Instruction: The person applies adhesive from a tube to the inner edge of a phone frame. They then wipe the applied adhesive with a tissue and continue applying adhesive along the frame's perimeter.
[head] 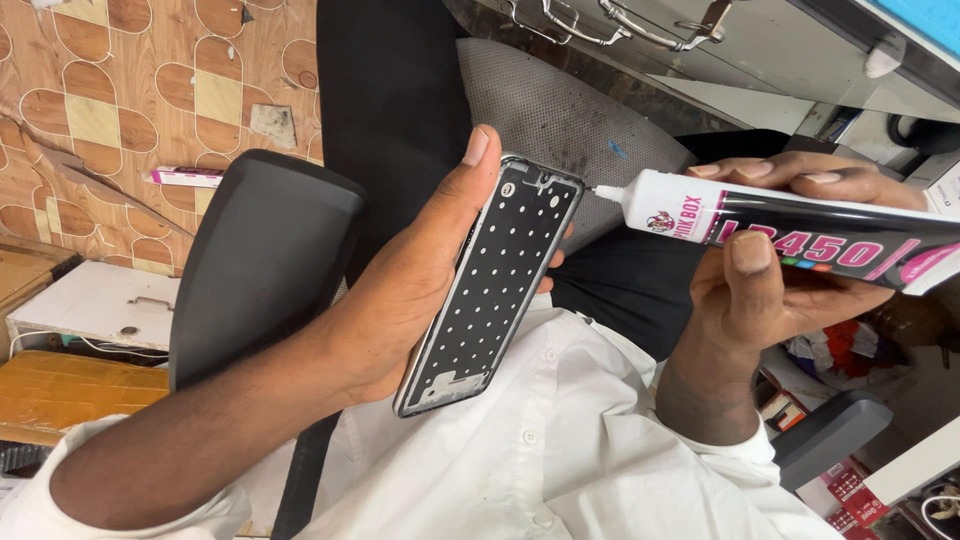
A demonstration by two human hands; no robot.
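Left hand (pixel 410 290) grips phone frame (pixel 490 285), right hand (pixel 770 280) clasps glue tube (pixel 800 238) — nozzle at top corner — likely bead-laying step, needs steady squeeze.

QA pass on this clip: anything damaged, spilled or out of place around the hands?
No spill visible. The left hand holds a bare black phone frame with white dots, screen absent; the right hand holds a white-and-black glue tube, nozzle at the frame's top corner. A pink-and-white tube lies on the patterned tile floor.
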